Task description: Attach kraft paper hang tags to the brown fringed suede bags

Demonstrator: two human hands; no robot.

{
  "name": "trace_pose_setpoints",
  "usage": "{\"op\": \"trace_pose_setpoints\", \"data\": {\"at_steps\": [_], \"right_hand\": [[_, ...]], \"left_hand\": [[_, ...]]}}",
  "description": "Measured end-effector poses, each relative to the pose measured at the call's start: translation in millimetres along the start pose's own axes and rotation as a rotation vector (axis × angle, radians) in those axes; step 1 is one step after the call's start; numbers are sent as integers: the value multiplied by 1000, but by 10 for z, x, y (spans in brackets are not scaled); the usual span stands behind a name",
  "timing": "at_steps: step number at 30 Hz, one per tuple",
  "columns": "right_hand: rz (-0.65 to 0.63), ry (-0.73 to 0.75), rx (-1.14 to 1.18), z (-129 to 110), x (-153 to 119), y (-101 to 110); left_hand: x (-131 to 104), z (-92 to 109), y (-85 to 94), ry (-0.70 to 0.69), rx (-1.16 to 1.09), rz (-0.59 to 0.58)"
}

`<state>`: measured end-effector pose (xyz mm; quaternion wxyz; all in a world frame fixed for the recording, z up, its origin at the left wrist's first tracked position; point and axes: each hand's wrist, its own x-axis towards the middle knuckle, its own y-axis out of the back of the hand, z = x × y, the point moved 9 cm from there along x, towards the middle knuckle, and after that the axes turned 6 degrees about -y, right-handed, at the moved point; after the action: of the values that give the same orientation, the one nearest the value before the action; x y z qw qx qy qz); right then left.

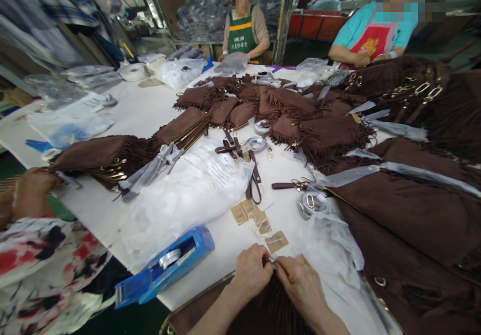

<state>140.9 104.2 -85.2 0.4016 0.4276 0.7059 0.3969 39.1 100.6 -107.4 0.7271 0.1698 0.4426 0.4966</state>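
At the front edge of the table lies a brown fringed bag with a gold zip along its edge. Above its fringe, my left hand is closed in a pinch, and my right hand pinches right beside it. A small dark, shiny piece shows between the fingertips; its kind is too small to make out. Just beyond the hands lie cardboard hang tags with white strings. A blue tape dispenser stands left of my hands. Brown wrist straps with gold clasps lie farther up.
More brown fringed bags are heaped across the table, with large ones at the right. A white plastic bag lies left of centre. A co-worker's hand touches bags at the left; two people work at the far side.
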Motion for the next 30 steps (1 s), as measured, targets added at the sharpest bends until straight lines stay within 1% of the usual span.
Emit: {"op": "trace_pose_setpoints", "data": {"at_steps": [6, 10, 15, 19, 23, 26, 30], "right_hand": [[30, 42, -94, -96, 8, 7], [30, 75, -67, -117, 14, -17], [-44, 59, 101, -63, -12, -52], [-87, 53, 265, -66, -72, -58], [-136, 44, 403, -74, -115, -77], [-176, 29, 495, -70, -122, -84], [-198, -17, 591, -39, -120, -76]], "left_hand": [[-15, 7, 3, -8, 3, 6], [-33, 10, 21, -21, -56, 2], [60, -102, 18, 40, -293, -51], [159, -184, 16, 115, -331, -63], [179, -174, -31, 149, -360, -90], [155, -146, -85, 157, -396, -134], [116, -138, -142, 180, -456, -181]]}}
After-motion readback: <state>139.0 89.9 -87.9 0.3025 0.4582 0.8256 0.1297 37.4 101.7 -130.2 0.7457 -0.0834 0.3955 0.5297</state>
